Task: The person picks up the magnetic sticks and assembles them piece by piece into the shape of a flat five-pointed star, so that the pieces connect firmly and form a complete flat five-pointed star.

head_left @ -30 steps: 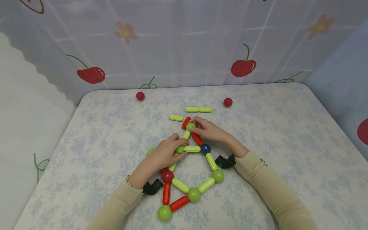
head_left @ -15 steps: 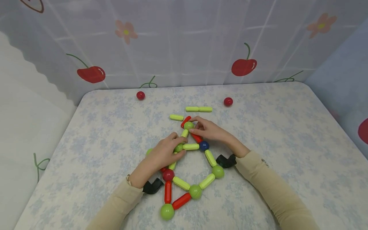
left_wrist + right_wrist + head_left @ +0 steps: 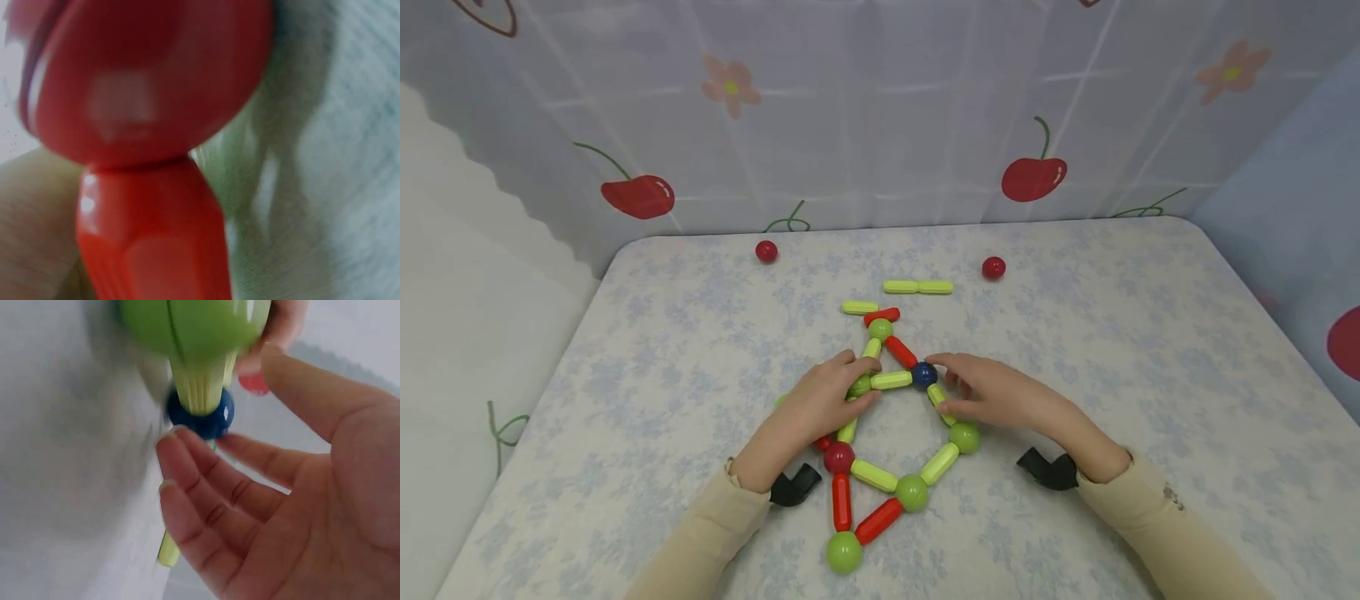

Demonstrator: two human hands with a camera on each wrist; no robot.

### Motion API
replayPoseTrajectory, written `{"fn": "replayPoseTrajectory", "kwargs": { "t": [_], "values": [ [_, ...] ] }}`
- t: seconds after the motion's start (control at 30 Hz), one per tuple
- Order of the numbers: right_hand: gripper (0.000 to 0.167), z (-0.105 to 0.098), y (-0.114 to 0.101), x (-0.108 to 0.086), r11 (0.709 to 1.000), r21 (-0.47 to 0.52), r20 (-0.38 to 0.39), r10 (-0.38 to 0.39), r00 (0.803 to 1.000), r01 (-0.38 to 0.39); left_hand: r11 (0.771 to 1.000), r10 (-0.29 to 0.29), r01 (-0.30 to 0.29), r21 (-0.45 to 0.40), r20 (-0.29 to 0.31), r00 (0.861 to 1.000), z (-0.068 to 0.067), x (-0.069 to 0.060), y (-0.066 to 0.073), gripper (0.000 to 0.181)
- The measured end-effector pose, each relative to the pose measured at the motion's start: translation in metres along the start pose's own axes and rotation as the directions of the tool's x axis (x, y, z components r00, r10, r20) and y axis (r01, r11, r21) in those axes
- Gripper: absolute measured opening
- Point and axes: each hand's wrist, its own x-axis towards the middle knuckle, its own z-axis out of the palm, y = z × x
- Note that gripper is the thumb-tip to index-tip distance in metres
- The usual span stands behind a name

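A flat frame of balls and rods lies on the table. My left hand (image 3: pixel 826 400) holds a light-green ball (image 3: pixel 859 385) on its left side, between thumb and fingers. Past it, a yellow-green rod and a red rod (image 3: pixel 901 352) meet at the far green ball (image 3: pixel 880 330). My right hand (image 3: pixel 996 392) is beside the blue ball (image 3: pixel 924 375) and the yellow-green rod (image 3: pixel 938 402), its fingers loosely bent; contact is unclear. In the right wrist view, nothing shows inside its palm. A red ball (image 3: pixel 150 69) joined to a red rod (image 3: pixel 156 237) fills the left wrist view.
A loose-looking red rod (image 3: pixel 882 316) lies against or close to the far green ball. Beyond are a yellow-green rod (image 3: pixel 860 307) and two more end to end (image 3: pixel 917 287). Separate red balls sit at back left (image 3: pixel 767 252) and back right (image 3: pixel 993 267).
My right hand has let go of the far green ball and moved right and nearer, beside the blue ball. The far end has shifted left, and the loose red rod has turned crosswise.
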Motion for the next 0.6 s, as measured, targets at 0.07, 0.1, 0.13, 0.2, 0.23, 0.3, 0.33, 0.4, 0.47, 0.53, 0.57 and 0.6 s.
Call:
{"fn": "replayPoseTrajectory", "kwargs": {
  "t": [0.07, 0.1, 0.13, 0.2, 0.23, 0.3, 0.33, 0.4, 0.47, 0.53, 0.57, 0.6],
  "values": [
    [0.064, 0.007, -0.004, -0.014, 0.999, -0.046, -0.031, 0.022, 0.999, -0.023, 1.0, -0.011, 0.011, 0.008, -0.001, 1.0, 0.0, -0.001, 0.001, 0.034],
    [0.065, 0.01, -0.006, -0.02, 0.997, -0.068, -0.05, 0.032, 0.998, -0.035, 1.0, -0.016, 0.016, 0.011, -0.003, 1.0, 0.0, -0.001, 0.002, 0.035],
    [0.065, 0.013, -0.007, -0.025, 0.995, -0.085, -0.071, 0.04, 0.997, -0.046, 1.0, -0.022, 0.022, 0.013, -0.005, 1.0, 0.001, -0.002, 0.003, 0.035],
    [0.063, 0.019, -0.009, -0.034, 0.993, -0.101, -0.112, 0.058, 0.992, -0.069, 0.999, -0.031, 0.031, 0.013, -0.011, 0.999, 0.002, -0.003, 0.004, 0.036],
    [0.061, 0.022, -0.01, -0.037, 0.992, -0.103, -0.13, 0.063, 0.99, -0.077, 0.999, -0.035, 0.035, 0.013, -0.016, 0.999, 0.002, -0.003, 0.004, 0.035],
    [0.054, 0.026, -0.009, -0.041, 0.991, -0.108, -0.158, 0.067, 0.985, -0.085, 0.999, -0.035, 0.035, 0.013, -0.022, 0.999, 0.003, -0.003, 0.004, 0.035],
    [0.051, 0.028, -0.008, -0.042, 0.991, -0.101, -0.166, 0.066, 0.984, -0.084, 0.999, -0.032, 0.033, 0.015, -0.021, 0.999, 0.002, -0.003, 0.004, 0.036],
    [0.043, 0.031, -0.005, -0.042, 0.993, -0.081, -0.174, 0.066, 0.983, -0.081, 0.999, -0.023, 0.023, 0.022, 0.001, 1.0, 0.0, -0.004, 0.002, 0.038],
    [0.036, 0.032, 0.0, -0.04, 0.996, -0.051, -0.17, 0.069, 0.983, -0.078, 1.0, -0.017, 0.016, 0.021, 0.049, 0.999, -0.005, -0.006, 0.001, 0.042],
    [0.031, 0.031, 0.005, -0.038, 0.997, -0.021, -0.161, 0.076, 0.984, -0.08, 1.0, -0.022, 0.02, 0.016, 0.114, 0.993, -0.011, -0.009, -0.001, 0.048],
    [0.029, 0.029, 0.007, -0.038, 0.996, -0.012, -0.157, 0.08, 0.984, -0.083, 1.0, -0.031, 0.029, 0.01, 0.148, 0.989, -0.014, -0.011, -0.001, 0.051],
    [0.028, 0.028, 0.01, -0.038, 0.996, -0.005, -0.153, 0.084, 0.985, -0.085, 0.999, -0.036, 0.036, 0.004, 0.181, 0.983, -0.017, -0.013, -0.001, 0.053]
  ]
}}
